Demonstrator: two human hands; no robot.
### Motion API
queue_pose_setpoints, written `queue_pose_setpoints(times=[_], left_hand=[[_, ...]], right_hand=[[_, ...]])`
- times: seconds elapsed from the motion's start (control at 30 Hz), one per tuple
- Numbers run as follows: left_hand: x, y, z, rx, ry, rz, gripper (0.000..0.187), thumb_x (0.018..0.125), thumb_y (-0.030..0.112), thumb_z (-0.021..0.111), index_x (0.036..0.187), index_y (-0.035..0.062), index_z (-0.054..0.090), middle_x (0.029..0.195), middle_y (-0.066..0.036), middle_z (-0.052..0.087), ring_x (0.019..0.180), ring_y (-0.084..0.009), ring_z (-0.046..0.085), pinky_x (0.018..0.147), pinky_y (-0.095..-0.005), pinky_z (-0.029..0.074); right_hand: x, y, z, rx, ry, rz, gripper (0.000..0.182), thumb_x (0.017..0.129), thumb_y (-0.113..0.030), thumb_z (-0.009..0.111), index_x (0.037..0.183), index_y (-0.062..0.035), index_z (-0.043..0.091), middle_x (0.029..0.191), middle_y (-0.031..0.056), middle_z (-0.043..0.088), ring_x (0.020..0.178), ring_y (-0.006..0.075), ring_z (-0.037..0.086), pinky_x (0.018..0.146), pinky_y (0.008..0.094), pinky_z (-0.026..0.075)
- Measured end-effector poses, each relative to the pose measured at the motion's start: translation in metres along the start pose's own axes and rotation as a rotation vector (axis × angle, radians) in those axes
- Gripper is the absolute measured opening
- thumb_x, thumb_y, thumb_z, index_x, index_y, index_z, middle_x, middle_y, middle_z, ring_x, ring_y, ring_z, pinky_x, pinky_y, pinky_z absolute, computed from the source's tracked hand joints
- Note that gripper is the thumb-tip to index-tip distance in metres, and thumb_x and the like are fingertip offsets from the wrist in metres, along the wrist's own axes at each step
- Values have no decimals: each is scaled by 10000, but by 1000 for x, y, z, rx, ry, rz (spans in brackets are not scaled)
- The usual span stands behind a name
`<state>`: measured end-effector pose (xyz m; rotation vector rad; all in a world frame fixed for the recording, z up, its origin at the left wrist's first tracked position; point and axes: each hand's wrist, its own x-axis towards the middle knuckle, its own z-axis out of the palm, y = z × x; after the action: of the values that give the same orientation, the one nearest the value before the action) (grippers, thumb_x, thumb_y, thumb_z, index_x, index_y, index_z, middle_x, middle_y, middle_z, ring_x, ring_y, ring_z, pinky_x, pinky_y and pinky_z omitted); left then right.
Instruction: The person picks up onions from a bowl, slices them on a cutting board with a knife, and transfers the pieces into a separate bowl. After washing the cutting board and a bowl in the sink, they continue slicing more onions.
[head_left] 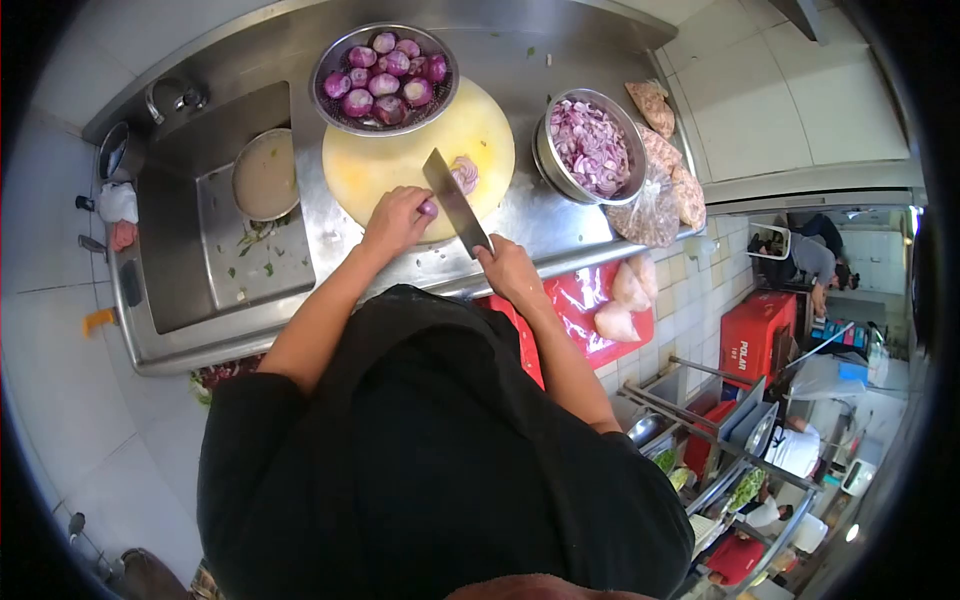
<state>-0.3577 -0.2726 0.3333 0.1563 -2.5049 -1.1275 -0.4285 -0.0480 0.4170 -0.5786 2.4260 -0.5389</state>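
Note:
My left hand [399,218] is closed on a piece of red onion [428,208] at the lower part of the round yellowish cutting board [350,170]. In my right hand [506,266] is the handle of a cleaver [455,205], its broad blade lying across the board just right of the onion piece. Beyond the blade rests a small heap of sliced onion [464,174]. A perforated metal bowl of peeled red onions [385,80] stands over the board's far edge. To the right, a steel bowl [547,160] holds chopped onion [590,148].
At left is a sink [225,250] with a pot of cloudy liquid [266,176] and leaf scraps. Filled plastic bags [648,205] lie at the counter's right end. Below the counter's front edge, a red surface [580,320] carries pale bagged items. Other people [815,265] are farther right.

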Motion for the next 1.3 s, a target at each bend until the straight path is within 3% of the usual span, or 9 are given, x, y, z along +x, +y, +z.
queue_pose_setpoints(times=[0.1, 0.2, 0.33, 1.03, 1.3], left_hand=[[0, 1, -5, -7, 37, 61, 179, 838, 67, 728, 1007, 24, 687, 983, -143, 688, 964, -352, 649, 849, -452, 518], [-4, 4, -8, -57, -6, 107, 119, 798, 34, 705, 911, 26, 665, 894, -127, 648, 903, -333, 635, 820, -442, 517], [2, -6, -1, -12, -22, 166, 86, 793, 19, 705, 868, 22, 664, 902, -137, 646, 893, -342, 626, 801, -442, 519], [-4, -12, 8, -11, 58, 152, 116, 787, 0, 708, 892, 32, 671, 954, -118, 678, 952, -332, 645, 843, -435, 518], [-6, -2, 6, -49, 56, 42, 134, 832, 32, 720, 960, 21, 684, 986, -161, 684, 980, -367, 655, 862, -447, 523]], right_hand=[[-10, -7, -8, -32, 31, 13, 409, 1033, -376, 568, 1107, 17, 655, 1006, 340, 700, 1027, 531, 655, 909, 606, 497], [-14, -7, 6, -131, 68, -45, 354, 1038, -356, 564, 1036, -11, 641, 898, 308, 708, 899, 517, 684, 823, 609, 527], [-18, -8, 7, -205, 99, -102, 290, 1028, -315, 569, 1005, -34, 639, 840, 289, 706, 828, 498, 700, 774, 600, 546], [-13, -12, 1, -219, 43, -137, 269, 1012, -284, 590, 1022, -23, 657, 850, 278, 716, 838, 489, 705, 785, 582, 559], [1, -1, 0, -119, -27, -57, 328, 1017, -323, 580, 1057, -9, 668, 956, 309, 711, 967, 492, 690, 872, 596, 528]])
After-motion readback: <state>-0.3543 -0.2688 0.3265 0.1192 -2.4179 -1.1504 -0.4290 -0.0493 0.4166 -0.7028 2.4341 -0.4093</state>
